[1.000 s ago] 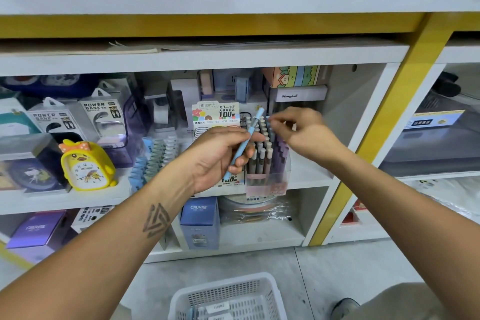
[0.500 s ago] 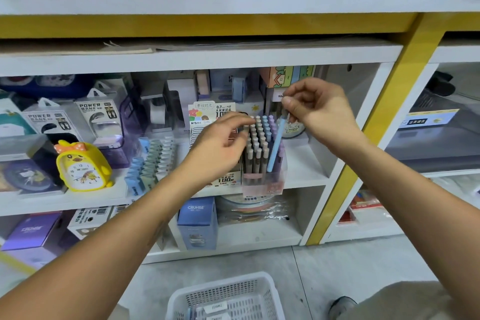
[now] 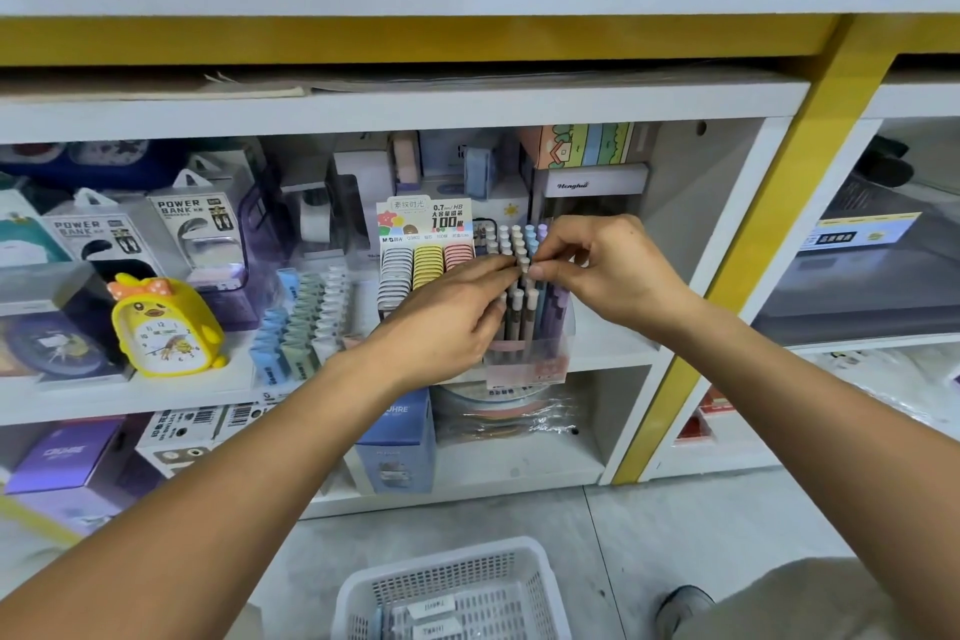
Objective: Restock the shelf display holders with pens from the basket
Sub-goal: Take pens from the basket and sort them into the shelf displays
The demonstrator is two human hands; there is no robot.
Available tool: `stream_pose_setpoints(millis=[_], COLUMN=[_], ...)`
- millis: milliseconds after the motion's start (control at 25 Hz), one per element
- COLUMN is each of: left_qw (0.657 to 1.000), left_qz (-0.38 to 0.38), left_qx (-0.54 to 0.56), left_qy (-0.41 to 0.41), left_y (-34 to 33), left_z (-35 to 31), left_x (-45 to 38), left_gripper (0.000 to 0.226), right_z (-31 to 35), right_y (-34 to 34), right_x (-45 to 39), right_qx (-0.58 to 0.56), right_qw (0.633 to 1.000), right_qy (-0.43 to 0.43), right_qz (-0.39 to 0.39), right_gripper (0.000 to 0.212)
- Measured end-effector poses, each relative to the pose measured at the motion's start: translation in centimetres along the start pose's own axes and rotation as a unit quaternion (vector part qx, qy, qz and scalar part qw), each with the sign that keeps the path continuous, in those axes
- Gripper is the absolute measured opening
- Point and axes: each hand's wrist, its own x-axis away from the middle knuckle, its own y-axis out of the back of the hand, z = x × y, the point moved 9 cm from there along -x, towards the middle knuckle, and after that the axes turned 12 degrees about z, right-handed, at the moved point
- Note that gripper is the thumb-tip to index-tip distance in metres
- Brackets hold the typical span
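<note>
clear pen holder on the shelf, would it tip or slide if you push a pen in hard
The clear pen holder looks like thin plastic, tall for its base and packed with upright pens, so it is probably top-heavy and could tip. It stands near the front of the smooth white shelf, so it may slide. The left hand lies against its side, likely steadying it.

Two hands [image 3: 447, 312], one white basket [image 3: 452, 582], one yellow duck clock [image 3: 166, 327], two power-bank boxes [image 3: 197, 234].
</note>
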Motion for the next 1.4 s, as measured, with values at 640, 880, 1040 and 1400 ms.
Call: stream_pose_setpoints(millis=[640, 880, 1040, 1400], left_qw=[0.991, 0.865, 0.851, 0.821], left_qz=[0.097, 0.47, 0.471, 0.333], left_qx=[0.01, -0.01, 0.025, 0.11], left_qy=[0.093, 0.175, 0.233, 0.451], left_y=[-0.3, -18.7, -29.5, -42.3], left_z=[1.6, 7.1, 9.1, 11.1], left_x=[4.3, 15.2, 19.6, 25.4], left_gripper=[0.019, 0.028, 0.021, 0.06], right_z=[8.5, 1.1, -4.2, -8.0], right_y=[-5.7, -28.9, -37.4, -49.0], right_x=[0.3, 12.3, 17.5, 23.2], right_qx=[0.074, 0.252, 0.113, 0.077], right_qw=[0.988, 0.733, 0.796, 0.849], right_qy=[0.059, -0.044, -0.14, -0.195], right_qz=[0.123, 0.631, 0.578, 0.486], right_gripper=[0.02, 0.027, 0.029, 0.068])
